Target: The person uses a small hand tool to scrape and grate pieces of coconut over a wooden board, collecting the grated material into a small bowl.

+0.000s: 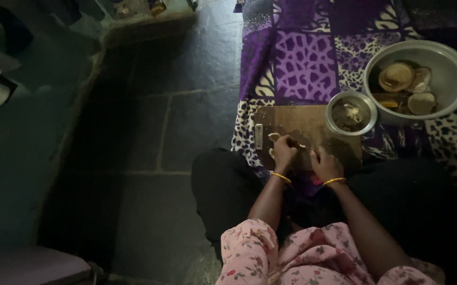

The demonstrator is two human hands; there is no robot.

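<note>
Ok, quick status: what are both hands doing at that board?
Left hand pressing a pale food piece on the brown wooden cutting board. Right hand closed beside it, contents unclear. Small steel bowl sits close by.

Home floor kitchen: stone floor (149, 137), chopping board (302, 126), steel bowls (450, 74).

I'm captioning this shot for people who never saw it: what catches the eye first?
The purple patchwork cloth with animal-print squares stands out against the dark stone floor. On it, the left hand and right hand work side by side on a wooden cutting board. To the right, a small steel bowl sits beside a large steel bowl holding round slices.
</note>
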